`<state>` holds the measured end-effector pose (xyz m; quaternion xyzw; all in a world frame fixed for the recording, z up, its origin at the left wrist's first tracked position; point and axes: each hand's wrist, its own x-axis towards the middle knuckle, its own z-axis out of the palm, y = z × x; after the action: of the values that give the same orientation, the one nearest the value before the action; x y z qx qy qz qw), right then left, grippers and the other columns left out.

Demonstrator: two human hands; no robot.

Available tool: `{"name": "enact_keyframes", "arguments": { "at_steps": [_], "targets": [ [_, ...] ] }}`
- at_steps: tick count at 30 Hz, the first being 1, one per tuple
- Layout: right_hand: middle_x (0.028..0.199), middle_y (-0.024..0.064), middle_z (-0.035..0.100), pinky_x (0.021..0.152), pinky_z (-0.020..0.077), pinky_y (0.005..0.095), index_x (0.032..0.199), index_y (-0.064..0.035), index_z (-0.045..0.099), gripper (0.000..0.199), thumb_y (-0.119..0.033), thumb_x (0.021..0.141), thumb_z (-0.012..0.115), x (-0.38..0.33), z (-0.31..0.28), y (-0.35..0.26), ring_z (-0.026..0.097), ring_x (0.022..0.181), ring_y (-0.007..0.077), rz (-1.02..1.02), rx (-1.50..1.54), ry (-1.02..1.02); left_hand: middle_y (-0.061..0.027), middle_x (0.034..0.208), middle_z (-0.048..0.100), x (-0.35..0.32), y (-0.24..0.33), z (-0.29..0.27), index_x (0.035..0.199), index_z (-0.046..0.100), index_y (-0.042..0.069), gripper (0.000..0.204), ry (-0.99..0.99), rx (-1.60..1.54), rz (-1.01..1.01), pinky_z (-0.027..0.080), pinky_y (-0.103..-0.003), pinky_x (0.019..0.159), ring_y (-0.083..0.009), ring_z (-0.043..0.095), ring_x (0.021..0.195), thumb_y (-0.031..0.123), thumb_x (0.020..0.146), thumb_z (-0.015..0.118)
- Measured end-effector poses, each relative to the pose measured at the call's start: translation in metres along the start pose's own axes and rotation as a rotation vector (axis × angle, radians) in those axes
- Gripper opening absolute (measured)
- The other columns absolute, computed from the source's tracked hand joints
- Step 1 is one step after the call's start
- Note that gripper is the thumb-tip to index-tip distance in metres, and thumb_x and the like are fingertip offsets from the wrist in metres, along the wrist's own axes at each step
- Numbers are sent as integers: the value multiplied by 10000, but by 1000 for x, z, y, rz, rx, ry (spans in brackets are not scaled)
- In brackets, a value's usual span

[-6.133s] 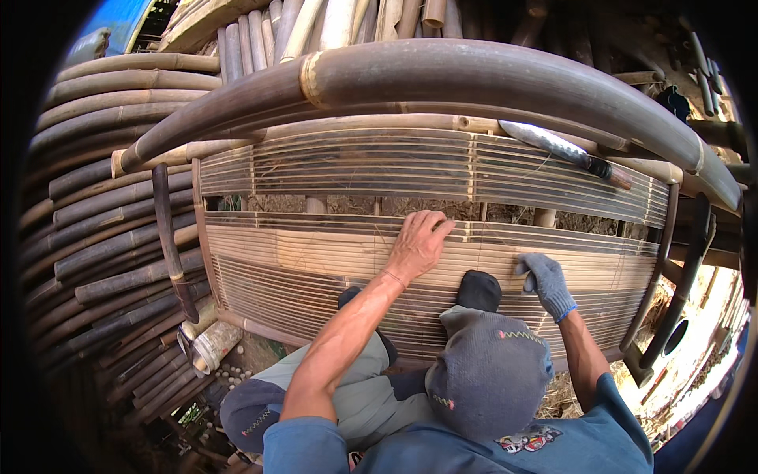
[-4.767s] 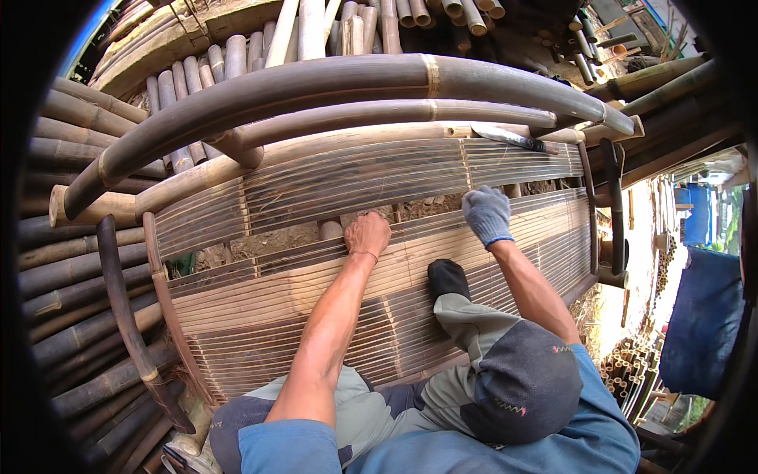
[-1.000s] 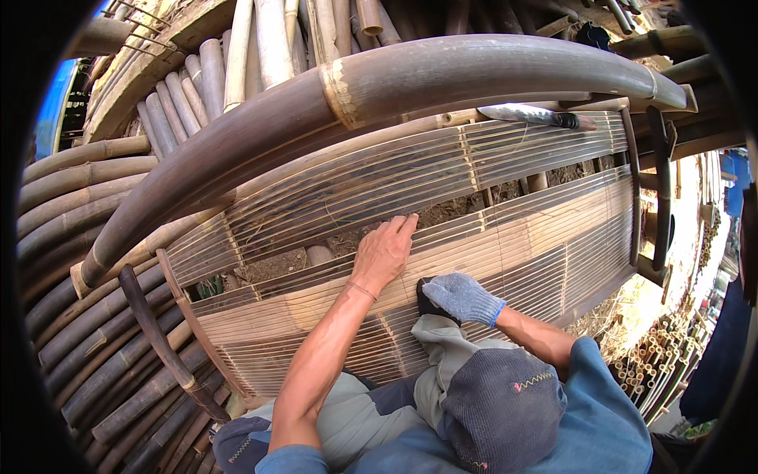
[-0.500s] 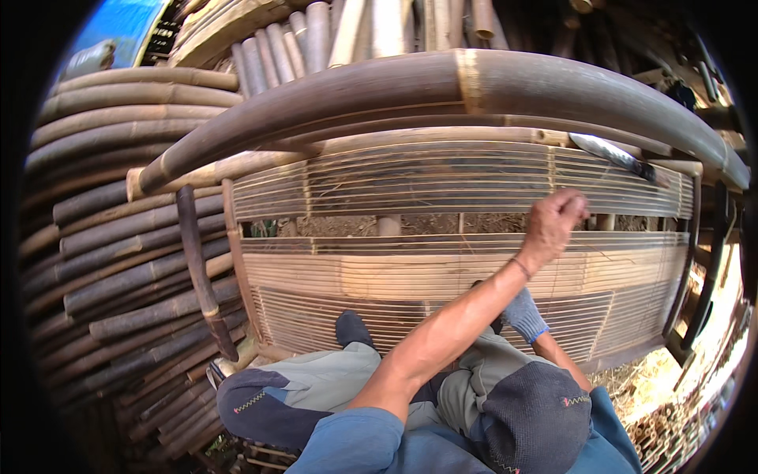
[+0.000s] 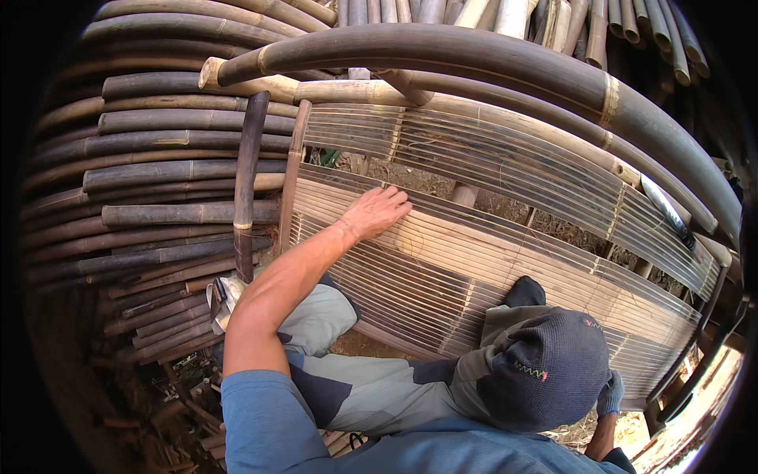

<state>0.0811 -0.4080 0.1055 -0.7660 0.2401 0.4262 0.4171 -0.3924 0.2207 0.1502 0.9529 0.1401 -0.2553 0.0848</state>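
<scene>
A bamboo bench frame (image 5: 296, 158) with rows of thin split-bamboo slats (image 5: 442, 245) lies before me. My bare left hand (image 5: 377, 212) rests palm down on its left part, fingers stretched over the slats next to the gap between the two slatted panels. Nothing shows in its grasp. At the lower right, beside my dark-patched knee (image 5: 545, 371), a grey knitted glove covers my right hand (image 5: 610, 393). The knee hides most of that hand, so its fingers cannot be seen. A knife (image 5: 667, 207) with a bright blade and dark handle lies on the far right slats.
A thick dark bamboo pole (image 5: 442, 51) arches along the bench's far side. Stacked bamboo poles (image 5: 174, 170) fill the left, with more cut poles (image 5: 474, 14) at the back. My dark-covered foot (image 5: 525, 292) is at the near slats. Dry litter covers the ground at lower right.
My view has turned. The left hand has gone from above the bench's right part to its left slats. My gloved right hand has moved from the near slats to beside the knee.
</scene>
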Motion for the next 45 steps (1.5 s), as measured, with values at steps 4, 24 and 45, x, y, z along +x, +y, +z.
{"name": "enact_keyframes", "arguments": {
  "at_steps": [4,24,45],
  "targets": [
    [817,89,609,612,512,336,1003,-80,604,239,-295,904,639,-30,-50,41,580,665,169,-279,-483,426,-51,1294,542,-31,-6,43,1346,540,143,463,203,37,121,472,-367,977,-235,531,1164,76,889,576],
    [1542,248,366,1192,316,438,1564,-30,228,944,-326,861,785,-207,509,-122,371,1440,323,-858,-608,-1036,-141,753,627,10,-39,-29,934,560,23,123,196,-969,98,489,-432,678,-293,622,711,137,890,546],
    [744,116,707,605,519,339,960,11,745,331,-299,935,633,-238,559,-155,667,604,186,-1143,-924,94,-152,891,704,-59,-194,159,929,736,55,394,471,-479,-397,429,-454,939,-328,634,947,334,995,465]
  ]
}}
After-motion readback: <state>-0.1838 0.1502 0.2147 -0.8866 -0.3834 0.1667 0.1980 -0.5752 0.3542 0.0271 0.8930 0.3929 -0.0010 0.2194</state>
